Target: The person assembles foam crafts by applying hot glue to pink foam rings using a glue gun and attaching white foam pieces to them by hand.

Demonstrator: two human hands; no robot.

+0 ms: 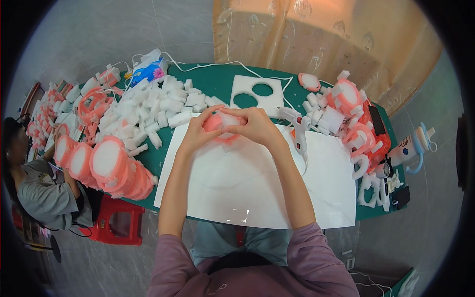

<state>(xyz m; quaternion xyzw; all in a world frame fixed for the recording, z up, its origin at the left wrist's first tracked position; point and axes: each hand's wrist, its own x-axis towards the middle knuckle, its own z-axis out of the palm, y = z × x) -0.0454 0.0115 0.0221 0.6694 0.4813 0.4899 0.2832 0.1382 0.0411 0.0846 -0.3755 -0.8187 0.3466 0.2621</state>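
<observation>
Between both hands, above the white sheet, is a pink-and-white foam piece. My left hand curls around its left side, and my right hand closes on its right side. The fingers of the two hands nearly meet at the top and bottom, hiding part of the piece. To the right of my right hand lies a white glue gun, its cord trailing over the sheet. Just beyond the hands is a flat white foam panel with two large round holes.
Loose white foam blocks are heaped at the left. Pink-and-white foam stacks stand at the left front, more foam pieces at the right. A person sits at far left near a red stool. A bottle stands far right.
</observation>
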